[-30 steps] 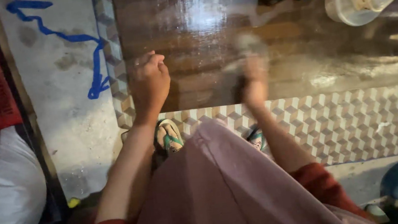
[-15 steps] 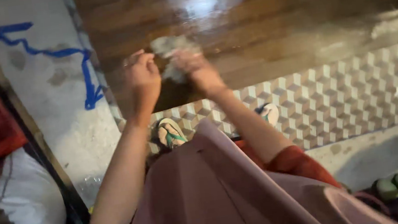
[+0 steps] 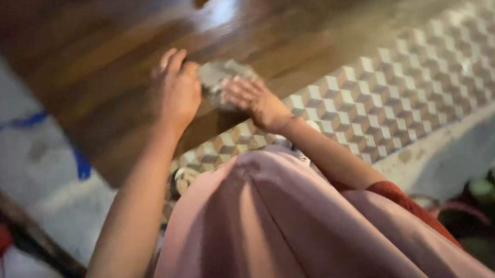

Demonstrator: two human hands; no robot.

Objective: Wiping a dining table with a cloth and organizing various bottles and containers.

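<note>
Now both hands meet over the wet brown table [image 3: 93,57], left hand [image 3: 178,94] and right hand [image 3: 253,98] each with fingers closed on what looks like a grey rag [image 3: 219,76], bunched between them near the table's patterned edge.

Dim, warm light is filling the scene, and everything is looking soft with motion blur. A white glare patch is shining on the glossy brown wooden tabletop [image 3: 124,53], beyond the left hand [image 3: 177,92]. The crumpled grey cloth [image 3: 219,74] beside that hand is smearing out of focus. Left and right of the tabletop, the corners are sinking into dark shadow.
</note>
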